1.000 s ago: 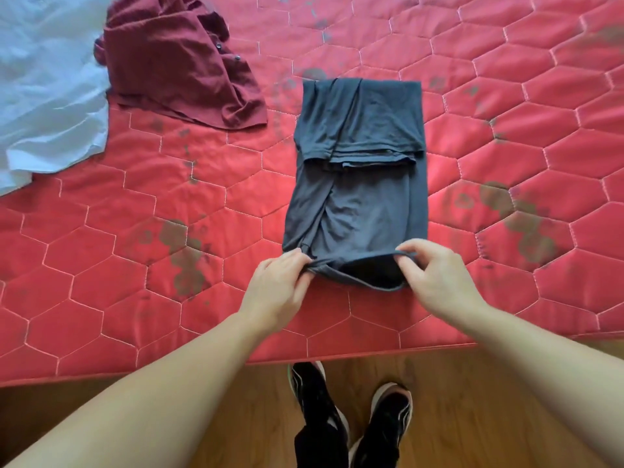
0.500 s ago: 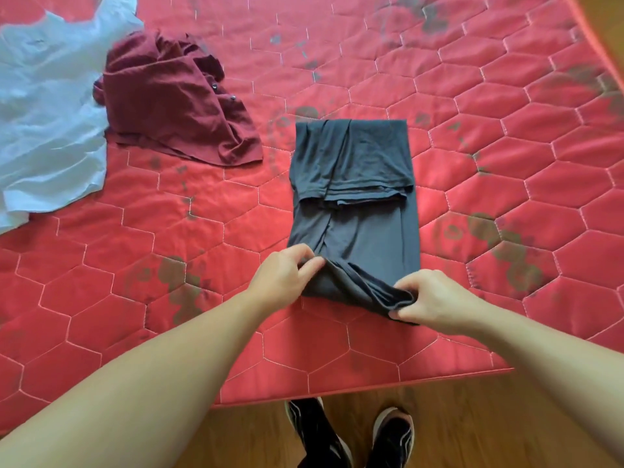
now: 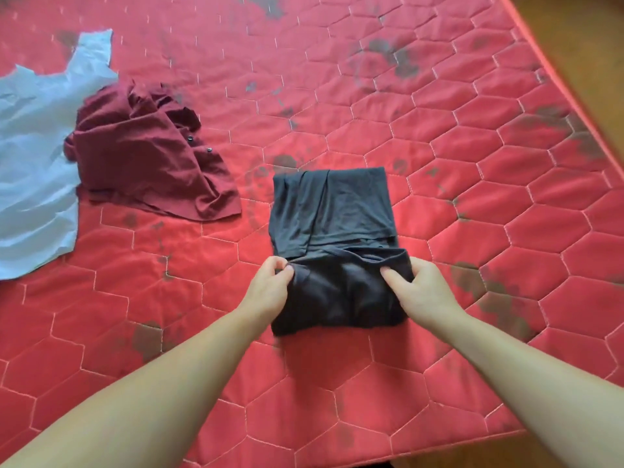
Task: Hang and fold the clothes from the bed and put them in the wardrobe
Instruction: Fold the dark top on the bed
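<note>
Our fingers (image 3: 393, 276) pinch the lifted hem of the dark garment (image 3: 332, 211) at six o'clock on the bed (image 3: 439, 130), half folded. The pale shirt (image 3: 33, 157) and maroon shirt (image 3: 141, 160) at ten o'clock wait. Left hand (image 3: 270, 288) and right hand (image 3: 418, 292) reach forward, both clamped on the fold.

Bed cover (image 3: 439, 136): bright red quilt, pale stitching in hexagon pattern, dark grey-green blotches scattered across, raised red piping along edges. Folded garment (image 3: 332, 211) near front edge: dark charcoal grey, plain. Crumpled shirt (image 3: 145, 160) toward left edge: maroon, plain, small dark shiny buttons. Garment (image 3: 30, 157) at left edge: pale blue, plain. Floor (image 3: 580, 38) past right edge: brown wood.
</note>
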`<move>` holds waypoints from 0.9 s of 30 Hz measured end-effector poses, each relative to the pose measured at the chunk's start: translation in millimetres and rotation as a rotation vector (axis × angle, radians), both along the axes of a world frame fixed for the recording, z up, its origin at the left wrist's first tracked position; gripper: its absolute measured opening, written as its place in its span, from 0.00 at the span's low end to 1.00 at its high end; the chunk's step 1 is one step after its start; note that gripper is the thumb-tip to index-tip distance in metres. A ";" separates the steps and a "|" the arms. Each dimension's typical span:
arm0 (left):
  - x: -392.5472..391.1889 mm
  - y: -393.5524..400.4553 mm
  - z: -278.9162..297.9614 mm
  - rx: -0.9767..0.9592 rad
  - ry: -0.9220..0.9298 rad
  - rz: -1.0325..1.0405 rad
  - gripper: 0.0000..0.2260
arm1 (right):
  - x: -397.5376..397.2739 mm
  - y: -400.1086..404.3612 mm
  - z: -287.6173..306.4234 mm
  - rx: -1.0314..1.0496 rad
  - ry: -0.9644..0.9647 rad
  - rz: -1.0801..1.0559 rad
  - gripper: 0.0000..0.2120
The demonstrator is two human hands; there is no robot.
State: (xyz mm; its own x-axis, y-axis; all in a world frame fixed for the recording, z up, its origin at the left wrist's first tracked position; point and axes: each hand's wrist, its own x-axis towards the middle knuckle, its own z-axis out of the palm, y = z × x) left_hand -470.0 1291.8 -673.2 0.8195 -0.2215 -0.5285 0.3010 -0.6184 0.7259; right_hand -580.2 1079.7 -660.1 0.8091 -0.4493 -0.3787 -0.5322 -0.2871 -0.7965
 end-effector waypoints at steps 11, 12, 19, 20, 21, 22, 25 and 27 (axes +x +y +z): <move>15.4 -13.2 -16.6 0.102 0.143 -0.159 0.05 | 21.9 -30.2 -39.9 0.364 0.249 0.090 0.04; 14.8 -11.7 -18.2 0.068 0.181 -0.176 0.04 | 19.9 -33.8 -45.2 0.431 0.303 0.075 0.05; 30.0 -18.5 -17.8 -0.133 0.229 -0.019 0.08 | 31.6 -36.9 -54.6 0.600 0.344 -0.037 0.05; 34.3 -21.7 -19.0 -0.184 0.227 0.078 0.09 | 36.0 -36.2 -54.1 0.619 0.309 -0.048 0.05; 38.8 -25.1 -19.8 -0.246 0.244 0.194 0.10 | 40.7 -35.7 -52.9 0.653 0.275 -0.074 0.05; 42.5 -27.6 -22.3 -0.292 0.273 0.296 0.11 | 45.1 -34.7 -52.8 0.692 0.249 -0.112 0.05; 43.6 -25.9 -35.8 -0.182 0.263 0.291 0.10 | 51.1 -33.3 -58.0 0.580 0.285 -0.127 0.04; 39.1 -23.9 -41.0 -0.095 0.266 0.224 0.04 | 50.5 -33.2 -62.3 0.466 0.348 -0.083 0.03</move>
State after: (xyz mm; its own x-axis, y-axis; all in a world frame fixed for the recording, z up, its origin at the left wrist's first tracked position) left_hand -431.0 1267.8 -714.2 0.6896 -0.1099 -0.7158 0.6078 -0.4494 0.6546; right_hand -529.7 1046.5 -722.5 0.5712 -0.2283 -0.7884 -0.7907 0.1047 -0.6032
